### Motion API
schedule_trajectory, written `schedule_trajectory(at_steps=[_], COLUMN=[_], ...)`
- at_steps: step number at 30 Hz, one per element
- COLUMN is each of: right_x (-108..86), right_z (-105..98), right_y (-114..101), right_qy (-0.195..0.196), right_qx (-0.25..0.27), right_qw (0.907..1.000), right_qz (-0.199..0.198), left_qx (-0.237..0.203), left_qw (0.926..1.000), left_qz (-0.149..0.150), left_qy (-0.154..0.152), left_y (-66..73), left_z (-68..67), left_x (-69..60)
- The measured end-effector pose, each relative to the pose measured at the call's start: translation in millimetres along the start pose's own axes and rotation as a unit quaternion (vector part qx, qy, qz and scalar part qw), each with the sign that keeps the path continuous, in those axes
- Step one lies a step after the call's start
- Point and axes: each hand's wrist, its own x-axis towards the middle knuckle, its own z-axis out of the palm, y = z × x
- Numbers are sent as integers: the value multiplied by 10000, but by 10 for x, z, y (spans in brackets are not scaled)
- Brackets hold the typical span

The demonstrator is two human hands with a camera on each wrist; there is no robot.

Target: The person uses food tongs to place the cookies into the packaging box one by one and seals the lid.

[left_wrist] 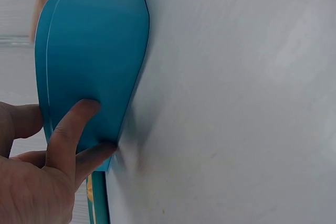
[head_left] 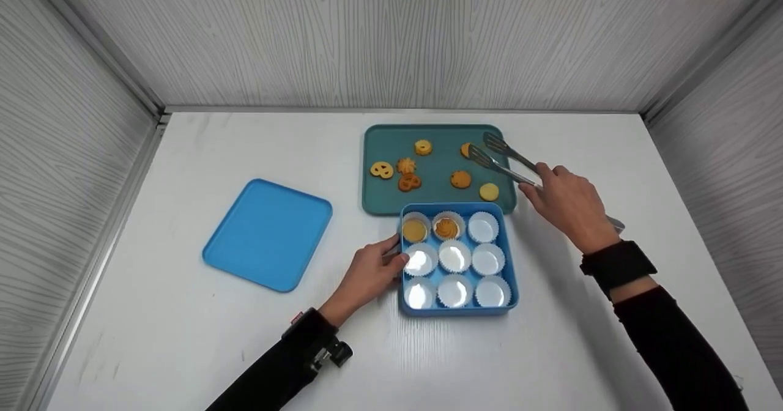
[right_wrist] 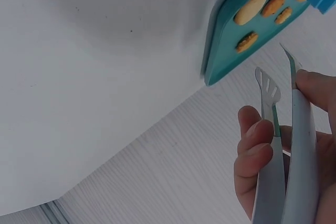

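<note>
My left hand (head_left: pixel 370 276) holds the left wall of a blue box (head_left: pixel 457 312), thumb over the rim; in the left wrist view the fingers of that hand (left_wrist: pixel 47 166) press the box's outer side (left_wrist: pixel 94 51). White paper cups fill the box; the back-left cup has a round cookie (head_left: pixel 415 231), the one beside it a swirled cookie (head_left: pixel 446 228). My right hand (head_left: pixel 569 206) grips metal tongs (head_left: pixel 517 174) with parted tips over the green tray's right part, one tip by a round cookie (head_left: pixel 466 150). In the right wrist view the hand (right_wrist: pixel 294 150) surrounds the tongs' handles (right_wrist: pixel 302 166).
Behind the box lies the green tray (head_left: pixel 440 136), with pretzel-shaped cookies (head_left: pixel 382 170), a ring-shaped cookie (head_left: pixel 423 147) and several others. A blue square lid or tray (head_left: pixel 267 235) lies at the left. Grey wood-grain walls (head_left: pixel 404 38) stand at the back and sides.
</note>
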Motion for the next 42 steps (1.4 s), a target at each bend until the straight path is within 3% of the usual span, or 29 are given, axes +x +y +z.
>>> schedule_trajectory(at_steps=[17, 32, 42], right_x=[223, 278, 282], right_z=[187, 274, 309], right_y=[-39, -24, -13], right_qy=[-241, -408, -644], right_qx=[-336, -145, 72], right_qw=[9991, 9989, 9971], right_qz=[5, 200, 401], left_qx=[-134, -21, 58], left_qw=[9999, 9998, 9999], left_qz=[-66, -209, -116], left_qy=[-2, -53, -33], left_y=[13, 22, 20], left_z=[2, 10, 0], left_x=[-15, -6, -8])
